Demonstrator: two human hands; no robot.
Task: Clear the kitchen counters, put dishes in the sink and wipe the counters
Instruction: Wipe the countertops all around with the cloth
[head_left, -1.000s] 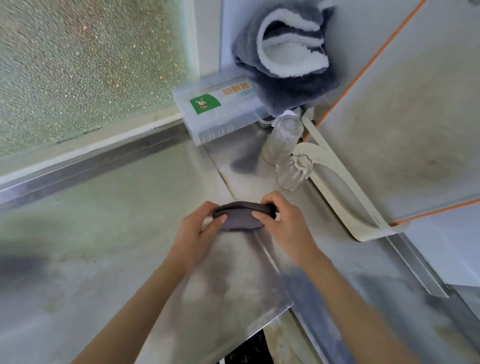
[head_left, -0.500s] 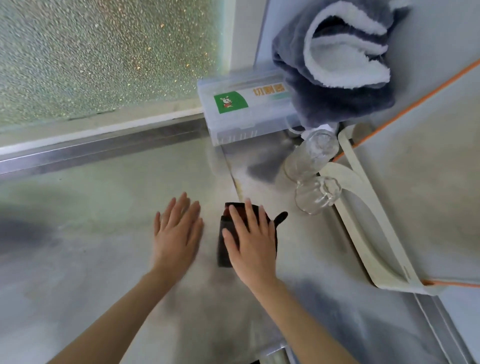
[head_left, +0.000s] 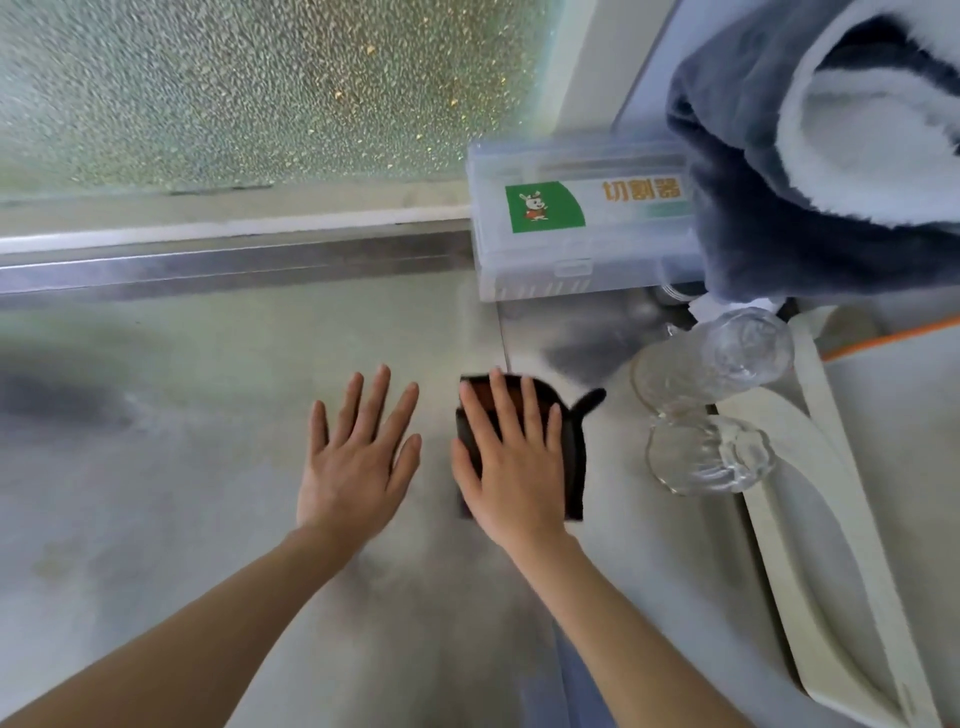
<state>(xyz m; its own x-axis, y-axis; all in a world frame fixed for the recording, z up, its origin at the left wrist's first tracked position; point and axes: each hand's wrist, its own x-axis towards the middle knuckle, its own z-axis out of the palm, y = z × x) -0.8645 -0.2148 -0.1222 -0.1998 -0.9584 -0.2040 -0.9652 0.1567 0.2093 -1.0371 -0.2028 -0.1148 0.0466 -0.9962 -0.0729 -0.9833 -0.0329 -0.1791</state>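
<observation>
Right of centre in the frame, the person's right grip (head_left: 511, 467), fingers straight and slightly apart, presses flat on the folded dark cloth (head_left: 574, 467) lying on the steel worktop (head_left: 156, 519). The left grip (head_left: 358, 467) rests just beside it, spread flat on bare metal and holding nothing. One clear glass (head_left: 711, 457) and a second glass (head_left: 727, 358) sit near the cloth's right edge, against a pale rack (head_left: 810, 519). A wipe swept rightward could knock a glass over or send it rolling. Held only by a flat palm, the cloth may also slip out or unfold, since one loose corner pokes toward the glasses.
</observation>
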